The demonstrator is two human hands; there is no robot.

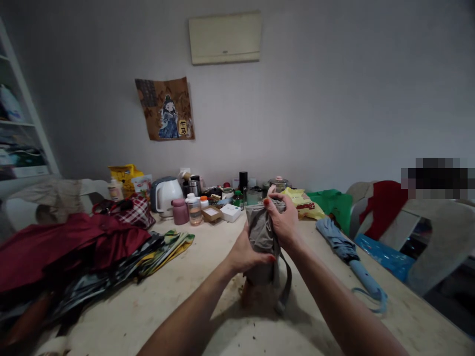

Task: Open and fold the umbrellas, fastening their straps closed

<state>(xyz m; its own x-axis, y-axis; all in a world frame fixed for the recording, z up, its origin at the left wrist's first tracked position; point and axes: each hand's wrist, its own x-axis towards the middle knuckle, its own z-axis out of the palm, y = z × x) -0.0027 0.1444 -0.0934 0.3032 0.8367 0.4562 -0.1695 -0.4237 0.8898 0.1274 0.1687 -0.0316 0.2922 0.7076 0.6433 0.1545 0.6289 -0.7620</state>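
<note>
Upright in front of me, over the table [178, 296], is a grey folded umbrella [261, 235] with loose, creased fabric. My left hand [247, 254] wraps round its lower left side, thumb across the front. At the upper right, my right hand [282, 217] grips the gathered fabric near the top. A dark grey strap [285, 284] dangles below on the right. Beneath the fabric shows a blurred brown part, perhaps a handle; I cannot tell whether it touches the table.
Left lie a dark red umbrella [85, 240] and a green-yellow patterned one [168, 249]. Right is a closed blue umbrella [345, 252]. Behind stand a white kettle [168, 195], a pink jar [180, 211], a white box [230, 212] and a yellow bag [304, 202]. A person sits right.
</note>
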